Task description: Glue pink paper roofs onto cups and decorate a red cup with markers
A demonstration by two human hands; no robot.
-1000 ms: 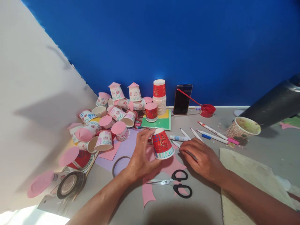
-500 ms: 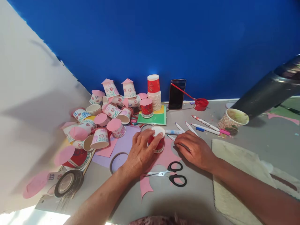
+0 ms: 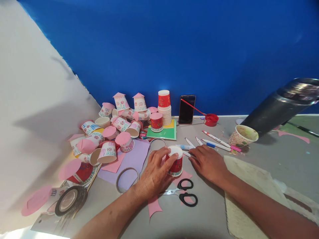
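My left hand (image 3: 158,169) is closed around an upside-down red paper cup (image 3: 175,165). The cup's white base faces up, and green marks run along its lower rim. To the right, my right hand (image 3: 209,162) rests on the table with its fingers curled over the end of a white marker (image 3: 186,153). Just in front of the cup lie black-handled scissors (image 3: 185,192), their blades partly under my left hand. Pink paper scraps (image 3: 154,206) are around the scissors. A glue tube (image 3: 184,147) lies behind the cup.
At left is a pile of decorated paper cups (image 3: 107,152) with pink paper tops. Behind stand a cup stack (image 3: 164,114) and a phone (image 3: 186,109). Tape rolls (image 3: 127,180), several markers (image 3: 216,141), a patterned cup (image 3: 243,136), a cloth (image 3: 246,186) and a dark flask (image 3: 276,106) surround my hands.
My left hand and the red cup have shifted slightly right and towards me. My right hand stays beside the markers. The whole view has tilted up a little.
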